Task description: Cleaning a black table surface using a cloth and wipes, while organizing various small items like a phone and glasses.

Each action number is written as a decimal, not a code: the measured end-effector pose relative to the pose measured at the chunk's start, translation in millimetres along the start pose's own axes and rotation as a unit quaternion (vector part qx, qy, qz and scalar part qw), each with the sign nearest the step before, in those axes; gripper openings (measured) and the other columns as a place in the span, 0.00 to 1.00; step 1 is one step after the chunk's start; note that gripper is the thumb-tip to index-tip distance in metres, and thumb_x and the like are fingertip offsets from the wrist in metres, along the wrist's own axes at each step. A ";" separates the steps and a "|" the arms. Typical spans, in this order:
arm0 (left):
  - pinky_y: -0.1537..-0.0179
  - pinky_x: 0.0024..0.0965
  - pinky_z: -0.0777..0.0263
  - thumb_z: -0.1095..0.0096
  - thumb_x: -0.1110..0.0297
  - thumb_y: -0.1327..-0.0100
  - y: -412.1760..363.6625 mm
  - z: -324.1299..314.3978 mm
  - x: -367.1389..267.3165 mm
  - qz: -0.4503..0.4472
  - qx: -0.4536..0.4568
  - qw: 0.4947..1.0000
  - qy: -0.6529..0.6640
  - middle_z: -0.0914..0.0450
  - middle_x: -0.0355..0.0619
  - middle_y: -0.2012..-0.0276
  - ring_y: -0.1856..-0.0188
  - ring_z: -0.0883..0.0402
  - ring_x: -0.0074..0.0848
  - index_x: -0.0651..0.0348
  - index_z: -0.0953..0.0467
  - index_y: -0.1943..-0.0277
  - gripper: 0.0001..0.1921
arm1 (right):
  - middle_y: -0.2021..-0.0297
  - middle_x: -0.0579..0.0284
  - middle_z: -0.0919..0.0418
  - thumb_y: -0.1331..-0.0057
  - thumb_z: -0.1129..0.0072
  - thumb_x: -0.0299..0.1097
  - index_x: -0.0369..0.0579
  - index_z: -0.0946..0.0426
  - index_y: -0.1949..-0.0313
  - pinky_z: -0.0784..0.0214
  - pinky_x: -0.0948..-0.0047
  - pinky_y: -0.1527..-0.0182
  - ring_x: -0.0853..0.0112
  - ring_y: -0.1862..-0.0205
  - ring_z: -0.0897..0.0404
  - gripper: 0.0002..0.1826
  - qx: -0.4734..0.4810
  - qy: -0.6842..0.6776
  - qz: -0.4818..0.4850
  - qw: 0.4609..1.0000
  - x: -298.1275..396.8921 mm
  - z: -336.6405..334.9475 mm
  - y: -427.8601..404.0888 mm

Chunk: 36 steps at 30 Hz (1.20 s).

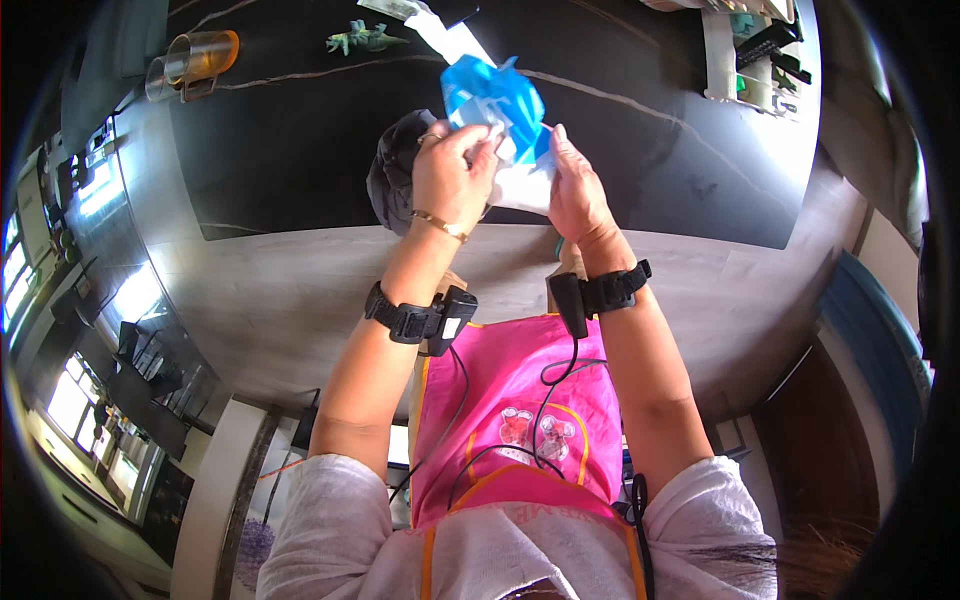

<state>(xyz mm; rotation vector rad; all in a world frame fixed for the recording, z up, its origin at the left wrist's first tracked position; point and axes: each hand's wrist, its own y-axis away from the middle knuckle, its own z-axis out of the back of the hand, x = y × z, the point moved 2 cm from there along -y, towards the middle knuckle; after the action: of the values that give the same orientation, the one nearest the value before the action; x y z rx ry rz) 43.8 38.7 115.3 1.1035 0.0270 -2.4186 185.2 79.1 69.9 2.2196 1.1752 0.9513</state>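
A crumpled blue and white soft plastic packet [517,97] is between my two hands over a dark, pale-veined tabletop. My left hand [456,169] pinches white material at the packet's near left side, with thumb and fingertips together. My right hand [579,180] grips the right edge, its thumb pointing up along the packet. A white part [525,187] hangs lower between the palms. Behind my left hand lies a dark grey fabric item [394,169], partly hidden. Just beyond the packet, a white strip [450,37] stretches toward the table's far side.
A green toy dinosaur [364,37] lies at the far left. Farther left are clear cups [196,61], one orange at its end. A white rack [724,64] with small items stands at the far right. Dark cables [537,420] hang from my wrist straps over a pink apron [487,375].
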 end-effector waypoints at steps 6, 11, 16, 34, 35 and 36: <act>0.59 0.41 0.26 0.36 0.70 0.49 -1.9 -26.3 -10.6 0.041 0.093 0.989 -0.104 0.21 0.58 0.64 0.62 0.20 0.48 0.63 0.23 0.57 0.15 | 0.50 0.58 0.28 0.34 0.49 0.51 0.42 0.38 0.39 0.41 0.72 0.43 0.72 0.47 0.32 0.32 0.035 0.268 0.087 0.959 5.9 -13.1 13.2; 0.56 0.39 0.26 0.35 0.67 0.48 -15.0 -18.3 -19.8 0.055 0.183 0.979 -0.068 0.19 0.58 0.64 0.58 0.20 0.48 0.63 0.27 0.52 0.21 | 0.65 0.65 0.23 0.31 0.52 0.47 0.38 0.28 0.50 0.32 0.82 0.59 0.81 0.63 0.26 0.23 -0.035 0.271 0.041 0.961 15.6 14.5 16.2; 0.57 0.33 0.27 0.40 0.68 0.42 -4.8 -22.1 -17.9 0.098 0.226 0.959 0.141 0.19 0.51 0.61 0.60 0.19 0.36 0.63 0.23 0.55 0.13 | 0.71 0.69 0.24 0.29 0.56 0.44 0.39 0.25 0.57 0.36 0.84 0.68 0.85 0.71 0.32 0.19 -0.082 0.260 0.143 0.952 13.3 23.2 16.9; 0.66 0.23 0.31 0.40 0.60 0.36 39.4 -41.6 -30.0 0.032 0.070 0.969 0.233 0.26 0.39 0.64 0.66 0.27 0.18 0.63 0.35 0.40 0.25 | 0.66 0.56 0.21 0.40 0.62 0.23 0.38 0.26 0.60 0.27 0.74 0.61 0.70 0.66 0.21 0.13 -0.107 0.148 0.176 0.967 0.3 52.5 35.2; 0.58 0.28 0.30 0.35 0.68 0.42 41.0 -45.2 -23.6 -0.037 0.041 0.982 0.180 0.24 0.44 0.62 0.61 0.24 0.26 0.63 0.30 0.45 0.22 | 0.66 0.57 0.21 0.40 0.61 0.24 0.38 0.26 0.60 0.28 0.74 0.60 0.71 0.65 0.22 0.13 -0.113 0.139 0.159 0.971 -6.6 44.6 32.2; 0.59 0.29 0.29 0.34 0.71 0.45 43.9 -45.4 -32.0 -0.078 0.053 0.986 0.136 0.25 0.46 0.62 0.61 0.23 0.30 0.63 0.28 0.49 0.20 | 0.65 0.57 0.21 0.39 0.59 0.26 0.39 0.26 0.60 0.29 0.74 0.58 0.70 0.63 0.22 0.12 -0.111 0.031 0.124 0.986 -5.3 44.0 36.0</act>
<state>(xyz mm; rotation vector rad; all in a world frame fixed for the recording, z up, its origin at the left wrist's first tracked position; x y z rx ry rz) 112.8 22.6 115.3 1.5265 0.0757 -2.4074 235.1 52.3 62.6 2.2004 0.7841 1.1950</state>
